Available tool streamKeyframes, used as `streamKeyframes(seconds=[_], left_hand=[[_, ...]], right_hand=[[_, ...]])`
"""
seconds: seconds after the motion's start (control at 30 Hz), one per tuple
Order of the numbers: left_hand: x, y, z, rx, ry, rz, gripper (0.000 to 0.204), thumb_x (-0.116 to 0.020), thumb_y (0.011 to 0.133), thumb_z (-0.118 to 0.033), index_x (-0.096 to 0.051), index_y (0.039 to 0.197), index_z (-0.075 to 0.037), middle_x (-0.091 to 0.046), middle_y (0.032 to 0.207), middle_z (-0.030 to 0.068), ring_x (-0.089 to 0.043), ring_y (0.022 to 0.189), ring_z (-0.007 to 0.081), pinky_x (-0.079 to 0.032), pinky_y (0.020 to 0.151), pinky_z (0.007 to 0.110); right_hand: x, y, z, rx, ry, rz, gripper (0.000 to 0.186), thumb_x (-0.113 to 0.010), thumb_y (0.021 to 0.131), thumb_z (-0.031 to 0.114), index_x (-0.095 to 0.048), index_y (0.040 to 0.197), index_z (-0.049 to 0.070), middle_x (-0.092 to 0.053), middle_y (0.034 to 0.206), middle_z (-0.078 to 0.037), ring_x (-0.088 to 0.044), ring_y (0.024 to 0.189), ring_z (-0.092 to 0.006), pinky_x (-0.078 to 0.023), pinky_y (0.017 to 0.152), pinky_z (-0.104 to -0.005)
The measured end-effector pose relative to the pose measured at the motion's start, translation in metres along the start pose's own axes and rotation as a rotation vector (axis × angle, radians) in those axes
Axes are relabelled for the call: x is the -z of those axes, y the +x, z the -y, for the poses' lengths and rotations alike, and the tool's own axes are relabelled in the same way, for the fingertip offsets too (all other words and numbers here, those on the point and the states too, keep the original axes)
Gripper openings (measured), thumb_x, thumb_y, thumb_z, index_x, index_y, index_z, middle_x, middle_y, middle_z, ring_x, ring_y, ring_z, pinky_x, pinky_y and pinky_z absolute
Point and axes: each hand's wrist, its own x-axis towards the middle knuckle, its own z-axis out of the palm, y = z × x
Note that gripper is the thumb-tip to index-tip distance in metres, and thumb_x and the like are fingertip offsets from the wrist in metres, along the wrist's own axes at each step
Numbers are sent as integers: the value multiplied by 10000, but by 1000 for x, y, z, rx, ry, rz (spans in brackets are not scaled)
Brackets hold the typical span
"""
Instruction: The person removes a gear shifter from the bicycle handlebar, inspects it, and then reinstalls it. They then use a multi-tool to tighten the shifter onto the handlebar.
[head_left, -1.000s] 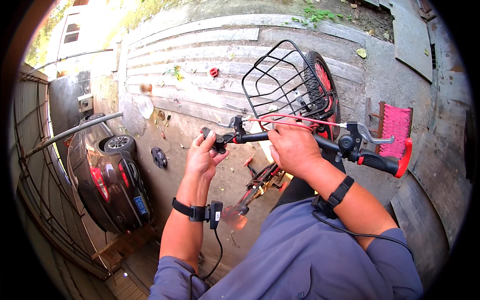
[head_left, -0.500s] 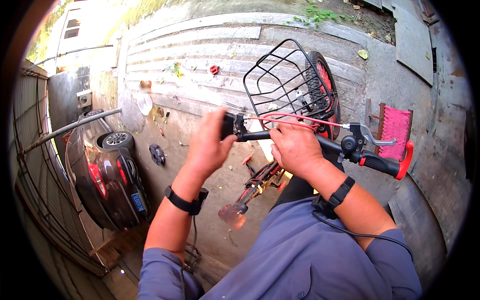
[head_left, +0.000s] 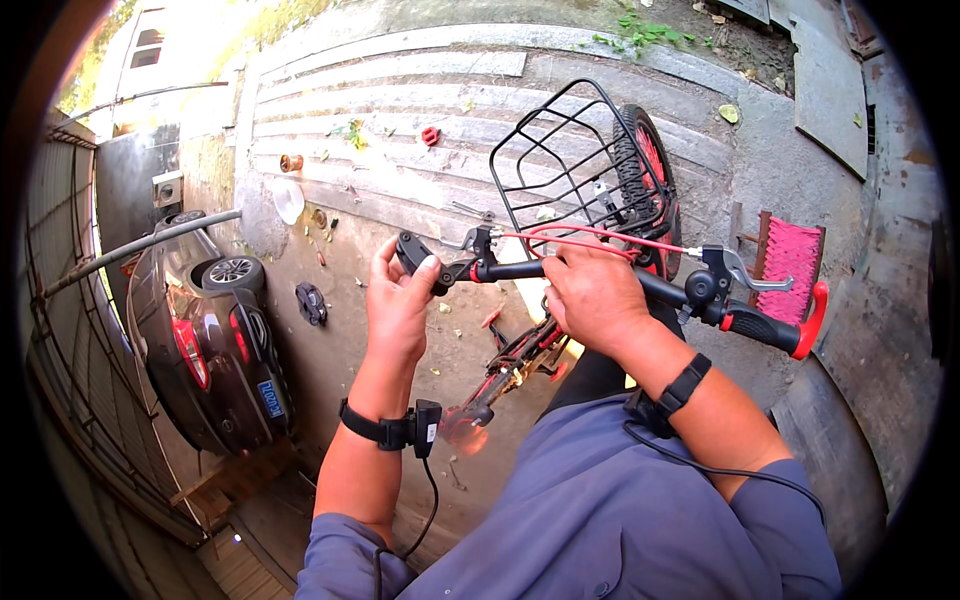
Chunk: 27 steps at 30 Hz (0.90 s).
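The bicycle's black handlebar [head_left: 515,270] runs crosswise in front of me. At its left end, my left hand [head_left: 398,310] pinches a black oblong piece [head_left: 415,262] between thumb and fingers. This piece meets the bar by a dark joint; its exact kind is unclear. My right hand [head_left: 598,297] is closed around the bar near its middle, below the red cables [head_left: 580,232]. Farther right are a silver brake lever [head_left: 755,280], a round black bell-like part [head_left: 700,287] and a black grip [head_left: 755,325] with a red bar end.
A black wire basket [head_left: 555,150] and front wheel [head_left: 645,160] stand beyond the bar. Left is a parked dark car [head_left: 205,340]. Small items, including a red roll-like object [head_left: 430,136] and a clear container [head_left: 288,202], lie on the ground. A pink woven seat [head_left: 790,262] stands right.
My left hand has turned and moved slightly left and down, now pinching the black piece, which has swung to a different angle. My right hand stays on the bar.
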Motion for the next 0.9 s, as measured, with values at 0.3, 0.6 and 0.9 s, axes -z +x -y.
streamKeyframes(seconds=[0.3, 0.6, 0.9], left_hand=[[10, 7, 16, 280, -111, -77, 327, -713, 974, -174, -569, 1243, -57, -670, 1012, 46, -687, 859, 166, -642, 725, 436], [15, 16, 31, 364, -158, -82, 236, -679, 1002, -245, -643, 1145, -60, -674, 1040, 64, -674, 884, 198, -622, 793, 472], [14, 13, 35, 446, -257, -72, 227, -709, 990, -288, -623, 1051, -86, -678, 957, 42, -673, 864, 184, -626, 776, 470]], right_hand=[[3, 1, 1, 3, -19, 10, 192, -714, 812, 190, -649, 956, 82, -634, 958, -88, -645, 924, -294, -530, 794, -429], [1, 0, 0, 5, -14, 1, 183, -712, 811, 191, -643, 942, 84, -620, 932, -85, -639, 905, -292, -526, 767, -430], [1, 1, 0, 14, -10, -19, 179, -710, 810, 189, -638, 934, 82, -611, 924, -88, -635, 889, -293, -523, 749, -430]])
